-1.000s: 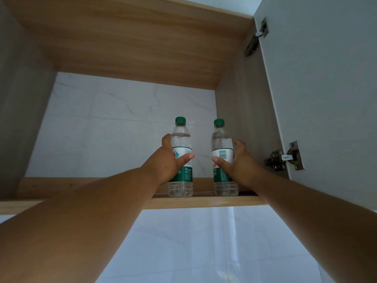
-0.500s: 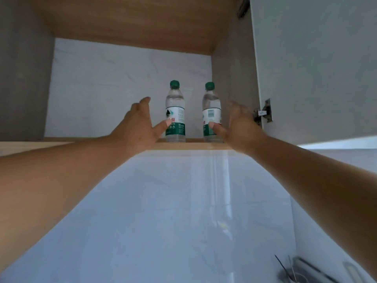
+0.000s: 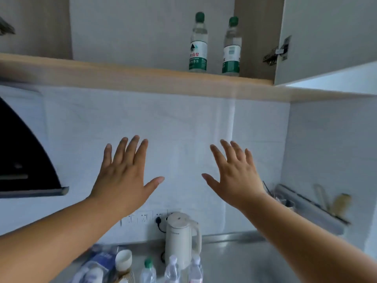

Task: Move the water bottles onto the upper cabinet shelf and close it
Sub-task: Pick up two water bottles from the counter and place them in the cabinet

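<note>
Two bottles (image 3: 197, 42) stand upright near the shelf (image 3: 122, 72) edge, door (image 3: 326, 37) open; left hand (image 3: 124, 176) and right hand (image 3: 236, 174) hang spread, empty, positioned above more bottles on the desk (image 3: 234, 260).

Wall: pale marble-look tiles (image 3: 183, 129), a row of sockets (image 3: 142, 217) low down.
Left: black range hood (image 3: 22, 160).
Near: steel counter (image 3: 234, 258), white kettle (image 3: 181, 237) against the wall.
Right: rail (image 3: 310, 207) holding utensils.
</note>
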